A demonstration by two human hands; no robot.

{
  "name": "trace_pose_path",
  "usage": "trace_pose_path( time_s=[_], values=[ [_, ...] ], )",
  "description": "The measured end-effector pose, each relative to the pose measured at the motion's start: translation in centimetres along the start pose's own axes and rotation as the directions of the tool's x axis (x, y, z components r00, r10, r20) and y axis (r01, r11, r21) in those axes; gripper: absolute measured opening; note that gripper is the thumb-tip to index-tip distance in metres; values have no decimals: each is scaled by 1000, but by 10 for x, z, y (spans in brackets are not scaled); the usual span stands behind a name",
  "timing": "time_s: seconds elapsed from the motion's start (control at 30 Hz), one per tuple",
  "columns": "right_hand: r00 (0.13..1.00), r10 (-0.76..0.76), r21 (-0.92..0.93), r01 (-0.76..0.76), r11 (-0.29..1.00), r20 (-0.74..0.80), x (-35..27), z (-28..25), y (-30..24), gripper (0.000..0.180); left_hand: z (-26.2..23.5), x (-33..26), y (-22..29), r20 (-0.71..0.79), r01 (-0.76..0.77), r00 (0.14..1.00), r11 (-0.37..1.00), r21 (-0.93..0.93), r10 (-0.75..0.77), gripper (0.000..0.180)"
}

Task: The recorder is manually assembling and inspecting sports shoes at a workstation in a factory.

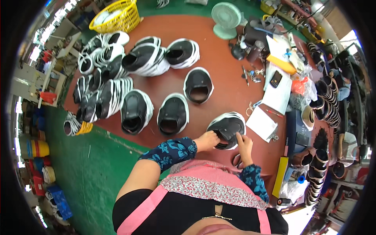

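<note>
A black shoe upper (228, 123) with white edging lies in front of me, seemingly on top of a small stack. My left hand (207, 141) has its fingers curled at the left side of the upper's opening. On the opposite side, my right hand (245, 146) pinches the edge, thumb uppermost and the other fingers partly hidden. To the left rest two similar piles, one of black uppers (173, 111) and another pile of uppers (136, 109). A further black upper (198, 83) sits farther back.
The red-brown table (227, 70) holds more stacked uppers (147, 56) at the back left. A yellow basket (117, 19) and a green fan (226, 17) stand at the far edge. On the right lie a clipboard (261, 124), papers, a phone (276, 79) and a red pen (274, 113).
</note>
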State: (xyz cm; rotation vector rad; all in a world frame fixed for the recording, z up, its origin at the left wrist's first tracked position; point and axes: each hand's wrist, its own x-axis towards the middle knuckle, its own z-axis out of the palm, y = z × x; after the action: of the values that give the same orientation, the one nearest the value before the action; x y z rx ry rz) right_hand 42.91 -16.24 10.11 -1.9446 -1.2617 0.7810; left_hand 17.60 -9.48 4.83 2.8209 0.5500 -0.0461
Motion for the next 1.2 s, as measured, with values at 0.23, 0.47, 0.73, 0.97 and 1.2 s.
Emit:
trace_pose_path(
  time_s=[0.23, 0.47, 0.73, 0.97, 1.2],
  values=[
    [943, 105, 485, 66, 872, -317, -23, -41, -64, 45, -147, 66, 13, 16, -107, 695, -125, -986, -719, 49],
    [854, -359, 169, 445, 879, -377, 2, -45, -158, 36, -182, 47, -9, 224, -488, 660, -636, -598, -717, 41],
    [579, -734, -408, 611, 679, -356, 1, 8, -116, 32, -141, 27, -2, 344, -585, 532, -630, -511, -774, 49],
    [573, -735, -263, 694, 670, -361, -19, 26, -103, 35, -118, 22, 13, 338, -584, 557, -648, -489, -758, 43],
    [707, -581, -243, 529, 813, -403, -31, 10, -55, 36, -120, 26, 17, 334, -582, 495, -592, -558, -802, 42]
  ],
)
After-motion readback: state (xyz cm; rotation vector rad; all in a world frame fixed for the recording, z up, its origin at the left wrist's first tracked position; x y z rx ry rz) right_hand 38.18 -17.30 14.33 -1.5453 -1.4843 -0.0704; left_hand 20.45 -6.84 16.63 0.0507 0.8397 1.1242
